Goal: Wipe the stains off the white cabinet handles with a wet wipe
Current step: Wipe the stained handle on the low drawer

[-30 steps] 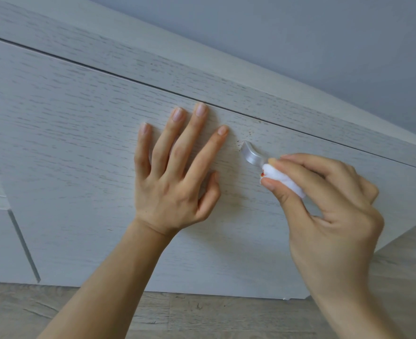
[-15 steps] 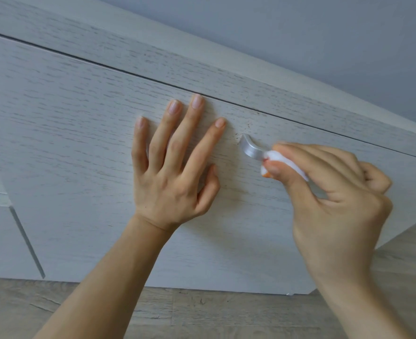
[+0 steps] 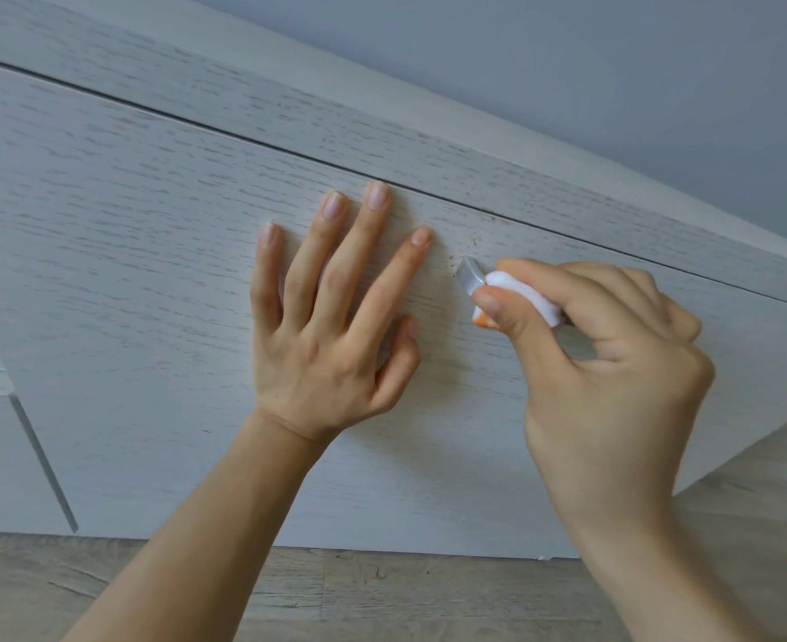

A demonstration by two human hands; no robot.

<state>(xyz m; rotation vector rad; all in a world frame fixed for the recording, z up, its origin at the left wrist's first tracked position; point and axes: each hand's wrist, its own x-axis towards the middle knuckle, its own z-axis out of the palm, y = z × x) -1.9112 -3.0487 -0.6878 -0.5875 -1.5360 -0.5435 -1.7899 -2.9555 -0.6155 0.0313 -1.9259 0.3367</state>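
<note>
- The left hand [image 3: 331,326] lies flat on the white cabinet door [image 3: 127,271], fingers straight and spread, holding nothing.
- The right hand [image 3: 609,377] pinches a folded wet wipe [image 3: 526,296], orange-stained at its lower edge, against the silver handle [image 3: 470,274], just right of the left index fingertip.

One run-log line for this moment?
left hand: flat on cabinet door | right hand: pinching wet wipe on handle | orange stain on wipe

Home interior: whitewashed wood-grain cabinet [image 3: 151,271], wood-look floor [image 3: 382,590], plain wall [image 3: 614,62].
</note>
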